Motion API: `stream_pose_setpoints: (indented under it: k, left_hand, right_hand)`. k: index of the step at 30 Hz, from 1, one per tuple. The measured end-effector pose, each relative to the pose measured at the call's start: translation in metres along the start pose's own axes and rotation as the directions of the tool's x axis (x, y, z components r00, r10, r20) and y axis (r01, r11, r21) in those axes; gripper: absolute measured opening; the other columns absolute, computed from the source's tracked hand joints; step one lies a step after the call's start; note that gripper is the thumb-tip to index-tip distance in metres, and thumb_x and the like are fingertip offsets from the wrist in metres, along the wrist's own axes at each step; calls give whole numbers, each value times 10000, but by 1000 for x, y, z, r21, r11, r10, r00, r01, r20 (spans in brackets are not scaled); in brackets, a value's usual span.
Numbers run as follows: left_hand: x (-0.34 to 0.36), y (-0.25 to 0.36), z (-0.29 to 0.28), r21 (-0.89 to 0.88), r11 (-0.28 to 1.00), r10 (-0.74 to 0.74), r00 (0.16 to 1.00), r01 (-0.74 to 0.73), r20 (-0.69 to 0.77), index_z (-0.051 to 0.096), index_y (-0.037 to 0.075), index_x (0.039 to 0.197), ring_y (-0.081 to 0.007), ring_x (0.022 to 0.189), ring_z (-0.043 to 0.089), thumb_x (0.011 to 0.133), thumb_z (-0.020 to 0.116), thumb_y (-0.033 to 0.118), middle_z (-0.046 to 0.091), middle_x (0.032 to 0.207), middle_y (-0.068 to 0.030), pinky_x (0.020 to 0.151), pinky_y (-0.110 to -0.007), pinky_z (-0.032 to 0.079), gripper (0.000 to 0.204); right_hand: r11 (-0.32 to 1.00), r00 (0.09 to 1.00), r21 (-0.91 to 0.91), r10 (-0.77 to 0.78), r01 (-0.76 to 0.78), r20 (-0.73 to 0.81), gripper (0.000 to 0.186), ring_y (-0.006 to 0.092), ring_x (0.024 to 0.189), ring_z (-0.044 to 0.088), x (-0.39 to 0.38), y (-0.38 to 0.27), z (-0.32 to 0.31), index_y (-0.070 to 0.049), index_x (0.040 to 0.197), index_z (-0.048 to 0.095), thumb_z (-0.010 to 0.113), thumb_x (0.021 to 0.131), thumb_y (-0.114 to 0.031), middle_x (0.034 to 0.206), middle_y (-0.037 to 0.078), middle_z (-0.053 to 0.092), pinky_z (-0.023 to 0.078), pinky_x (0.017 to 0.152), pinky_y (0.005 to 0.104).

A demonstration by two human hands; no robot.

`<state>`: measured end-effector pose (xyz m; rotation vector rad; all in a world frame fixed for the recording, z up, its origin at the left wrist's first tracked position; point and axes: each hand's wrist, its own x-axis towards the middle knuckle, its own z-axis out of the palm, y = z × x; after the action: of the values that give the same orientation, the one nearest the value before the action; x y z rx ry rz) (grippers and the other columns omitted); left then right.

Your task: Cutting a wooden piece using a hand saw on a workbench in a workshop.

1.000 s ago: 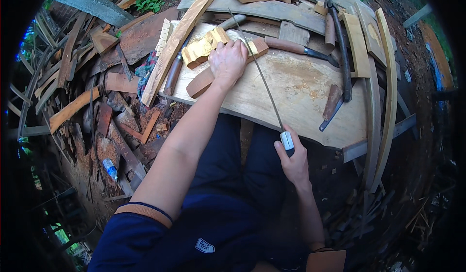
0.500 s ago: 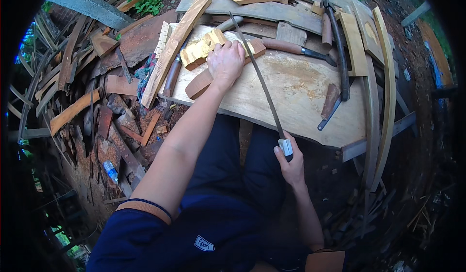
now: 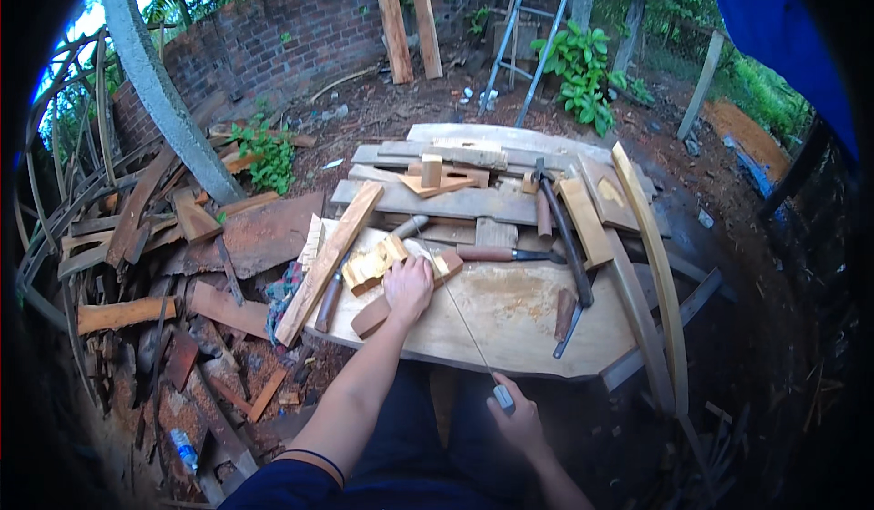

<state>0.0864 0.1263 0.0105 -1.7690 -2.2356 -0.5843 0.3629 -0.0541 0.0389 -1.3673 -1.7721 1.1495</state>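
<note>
A long reddish-brown wooden bar [image 3: 371, 316] lies slantwise on the pale, broad plank worktop [image 3: 583, 351], its middle hidden under the person's left hand [image 3: 409, 288]. That hand is set palm down with the fingers bent over the bar; the fingertips are out of sight, so I can't tell whether they pinch it or only press. The left forearm stretches up and inward, nearly straight, from a dark blue sleeve [image 3: 293, 484] cut off by the lower edge.

Just right of those knuckles runs a thin, dark metal saw blade [image 3: 466, 330], crossing the bar near its far end. Seen almost edge-on, its teeth can't be made out, nor whether they bite. The right hand [image 3: 521, 424] is wrapped around the saw's whitish handle [image 3: 503, 399], wrist low and close to the body, its far fingers hidden and its elbow out of view.

A notched yellow wooden block [image 3: 371, 267] sits beside the left hand; whether they touch is unclear. Farther out, a brown-handled, dark-bladed tool [image 3: 487, 253] lies beyond the bar
</note>
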Motion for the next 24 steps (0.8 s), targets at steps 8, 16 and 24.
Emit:
stream_pose_setpoints:
  k: [8,16,24]
  left_hand:
    - [-10,8,-10,-49,992,113,993,-114,-17,696,103,904,-273,892,630,962,509,300,690,924,-70,780,-434,490,278]
    - [-12,-1,-12,-37,992,124,990,-121,72,692,83,987,-293,956,585,1001,480,313,658,967,-111,832,-424,463,313]
    - [-5,-20,-10,-328,903,267,960,-278,-80,632,7,1127,-358,980,540,1004,512,178,600,1030,-176,912,-433,439,242]
  right_hand:
    - [998,998,-20,66,-66,1,471,383,1067,664,-24,-11,-15,-122,1365,548,670,919,-212,1121,215,686,551,881,416]
    - [999,999,-32,42,-42,-11,489,405,1049,652,-18,-2,-14,-158,1383,526,656,921,-251,1136,196,689,552,888,456]
    - [998,998,-40,48,-47,29,494,417,1022,655,-20,-4,-21,-169,1389,508,642,925,-268,1113,210,692,550,885,480]
